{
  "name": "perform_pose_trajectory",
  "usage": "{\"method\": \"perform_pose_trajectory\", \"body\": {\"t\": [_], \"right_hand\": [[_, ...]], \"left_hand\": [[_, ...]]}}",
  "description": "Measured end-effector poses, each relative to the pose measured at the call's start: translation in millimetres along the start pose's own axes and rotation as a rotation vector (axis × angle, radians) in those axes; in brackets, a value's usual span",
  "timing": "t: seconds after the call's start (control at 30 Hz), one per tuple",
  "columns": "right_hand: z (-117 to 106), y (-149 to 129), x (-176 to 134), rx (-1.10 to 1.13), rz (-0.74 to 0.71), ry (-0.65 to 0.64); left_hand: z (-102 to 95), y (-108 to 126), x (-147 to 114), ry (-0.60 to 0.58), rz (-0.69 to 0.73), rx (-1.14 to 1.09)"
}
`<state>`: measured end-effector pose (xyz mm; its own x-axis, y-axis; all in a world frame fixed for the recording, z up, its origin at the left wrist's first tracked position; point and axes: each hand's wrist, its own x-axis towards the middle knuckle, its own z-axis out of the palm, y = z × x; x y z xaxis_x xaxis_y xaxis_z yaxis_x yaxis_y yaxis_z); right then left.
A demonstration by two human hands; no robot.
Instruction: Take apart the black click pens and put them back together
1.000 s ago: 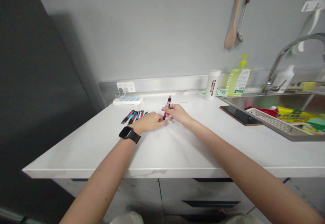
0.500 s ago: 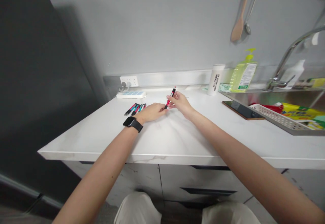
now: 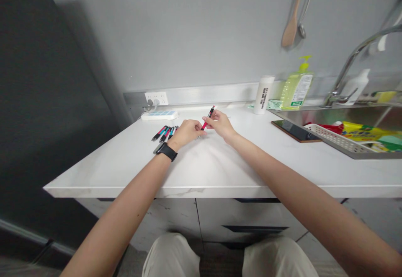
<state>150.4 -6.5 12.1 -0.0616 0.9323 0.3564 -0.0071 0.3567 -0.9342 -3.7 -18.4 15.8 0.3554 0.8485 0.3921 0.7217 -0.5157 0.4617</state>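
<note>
A pink and black pen point(image 3: 205, 122) is held slanted above the counter, its upper end leaning right. My right hand point(image 3: 222, 125) pinches its barrel between thumb and fingers. Around the lower end of the same pen close the thumb and fingers of my left hand point(image 3: 187, 131), which partly hide its tip. A black watch point(image 3: 166, 151) is on my left wrist. Several pens point(image 3: 163, 133) in pink, teal and black lie side by side on the counter, just left of my left hand, which covers some of them.
The white counter point(image 3: 125, 164) ends at a front edge above drawers. Behind the pens are a power strip point(image 3: 160, 115) and a wall socket point(image 3: 156, 98). To the right stand a white bottle point(image 3: 263, 95), a soap pump bottle point(image 3: 295, 88), a phone point(image 3: 295, 131) and the sink point(image 3: 314, 117).
My left fingers have curled up more around the pen's lower end. The pen stays in my right hand. The whole view has shifted slightly.
</note>
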Motion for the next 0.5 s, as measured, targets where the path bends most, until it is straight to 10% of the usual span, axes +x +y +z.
{"method": "perform_pose_trajectory", "body": {"t": [0.5], "right_hand": [[-7, -7, -2, 0.027, 0.153, -0.184]], "left_hand": [[2.2, -8, -2, -0.191, 0.118, 0.067]]}}
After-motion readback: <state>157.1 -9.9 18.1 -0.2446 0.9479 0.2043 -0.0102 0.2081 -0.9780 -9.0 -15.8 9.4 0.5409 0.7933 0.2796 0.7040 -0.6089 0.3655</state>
